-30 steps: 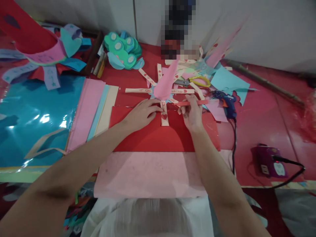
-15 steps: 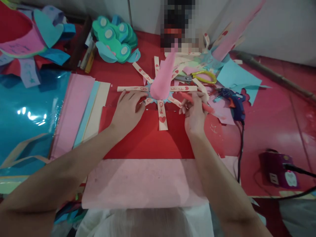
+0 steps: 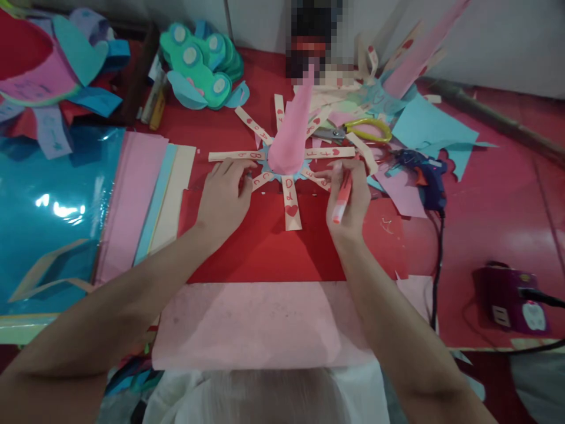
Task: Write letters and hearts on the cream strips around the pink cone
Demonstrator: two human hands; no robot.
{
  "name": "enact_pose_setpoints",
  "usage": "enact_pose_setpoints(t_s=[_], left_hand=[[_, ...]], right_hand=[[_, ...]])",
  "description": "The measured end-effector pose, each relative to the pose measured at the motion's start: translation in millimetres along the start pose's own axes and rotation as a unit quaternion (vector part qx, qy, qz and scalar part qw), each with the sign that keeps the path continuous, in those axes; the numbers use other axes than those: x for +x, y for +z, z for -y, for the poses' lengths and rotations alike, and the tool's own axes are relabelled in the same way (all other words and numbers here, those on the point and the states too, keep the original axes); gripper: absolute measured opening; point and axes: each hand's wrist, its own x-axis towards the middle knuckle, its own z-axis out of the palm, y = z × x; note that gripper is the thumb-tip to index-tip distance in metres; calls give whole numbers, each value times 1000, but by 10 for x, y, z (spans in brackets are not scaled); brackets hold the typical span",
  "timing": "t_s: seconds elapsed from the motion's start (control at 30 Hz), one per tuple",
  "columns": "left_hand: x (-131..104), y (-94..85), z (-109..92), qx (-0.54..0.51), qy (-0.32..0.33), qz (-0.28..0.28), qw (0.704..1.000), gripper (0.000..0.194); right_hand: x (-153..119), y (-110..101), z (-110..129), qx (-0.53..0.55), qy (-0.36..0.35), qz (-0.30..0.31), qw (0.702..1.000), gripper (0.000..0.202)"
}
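Note:
A pink paper cone (image 3: 289, 144) stands on a blue scalloped paper base, with cream paper strips (image 3: 291, 200) spread outward around it. Red letters and hearts mark the strips. My left hand (image 3: 226, 191) is at the left side, its bent fingers and thumb closed at the strip lettered C (image 3: 262, 180), whose outer end they cover. A red marker (image 3: 342, 199) lies in my right hand (image 3: 353, 197), its pale end towards my wrist. The fingers of that hand reach the strip lettered E (image 3: 315, 176); the marker's far end is hidden.
Scissors with yellow handles (image 3: 368, 129), paper scraps, and a blue glue gun (image 3: 428, 176) lie to the right. A purple power box (image 3: 514, 300) sits farther right. Pink, blue and cream sheets (image 3: 128, 206) are at left. Green foam shapes (image 3: 200, 68) and another pink cone (image 3: 419, 59) stand behind.
The marker has swung in my right hand from slanting rightward to pointing back at my wrist. My left hand has shifted slightly left. The view has moved a little.

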Motion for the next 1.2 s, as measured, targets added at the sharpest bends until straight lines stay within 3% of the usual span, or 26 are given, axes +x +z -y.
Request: enact_pose_setpoints(t_s=[0.2, 0.53, 0.83, 1.03, 1.2], left_hand=[[-1, 5, -7, -52, -3, 42, 998, 26], [13, 0, -33, -133, 7, 27, 991, 23], [-1, -24, -57, -142, 16, 47, 989, 27], [-37, -51, -88, -237, 62, 65, 967, 22], [-40, -54, -75, -267, 69, 74, 958, 23]], right_hand=[[-11, -2, -9, -27, 26, 70, 997, 20], [-17, -3, 52, -12, 16, 115, 993, 19], [-9, -7, 15, 4, -10, 115, 993, 10], [-7, -4, -1, 75, 14, 119, 990, 15], [15, 2, -30, 89, -1, 63, 994, 16]])
